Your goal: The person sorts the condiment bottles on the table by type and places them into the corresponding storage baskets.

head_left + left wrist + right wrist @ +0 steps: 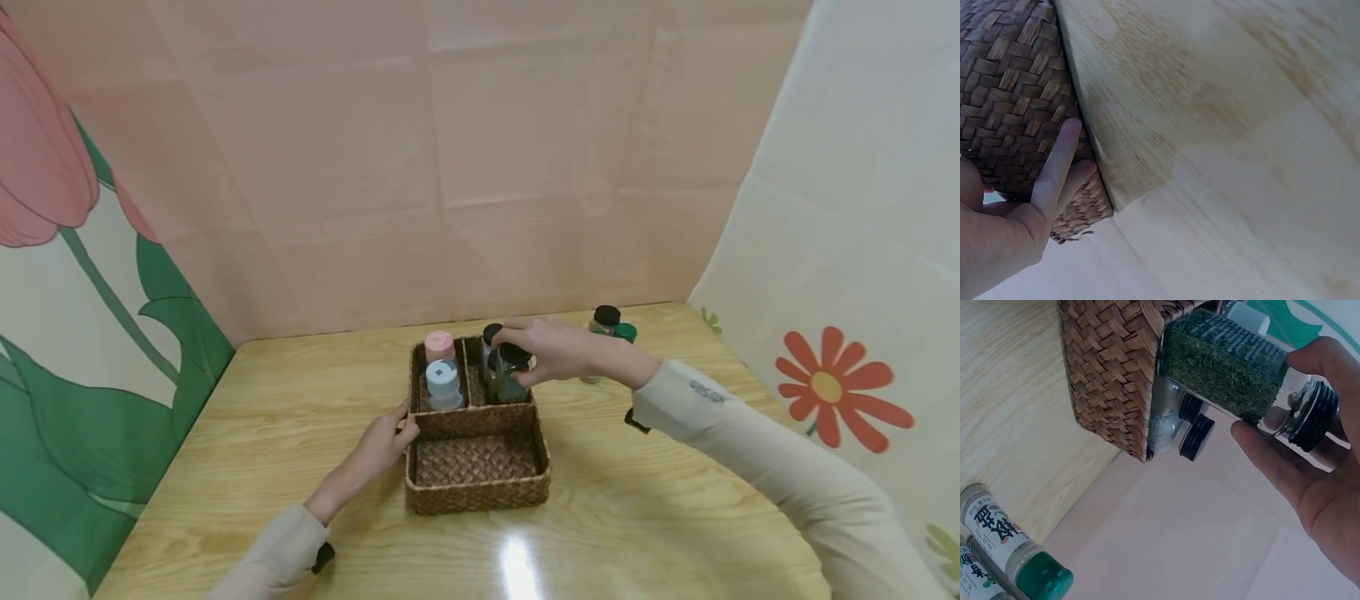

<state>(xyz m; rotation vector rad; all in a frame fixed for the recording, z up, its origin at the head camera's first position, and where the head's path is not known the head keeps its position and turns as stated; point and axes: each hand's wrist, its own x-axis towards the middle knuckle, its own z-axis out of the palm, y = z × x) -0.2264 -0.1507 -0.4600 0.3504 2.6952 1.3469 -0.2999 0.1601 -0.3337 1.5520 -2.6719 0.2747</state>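
A brown woven basket (480, 498) with three compartments stands on the table. My left hand (386, 437) holds its left wall near the divider, thumb at the rim and fingers (1060, 162) along the outside weave. Over the back right compartment, my right hand (551, 346) grips a glass spice jar (1225, 369) of dried green herbs near its black cap. The jar's lower end is at the basket rim in the right wrist view. Other black-capped jars (1197, 437) sit in that same compartment. In the back left one stand a pink-capped bottle (439, 344) and a pale blue-capped bottle (443, 383).
To the right of the basket, behind my right forearm, stand a black-capped shaker (606, 317) and a green-capped shaker (1044, 575) with a printed label. Pink cloth (450, 167) hangs along the back table edge, with flower-printed cloth (847, 250) at the sides.
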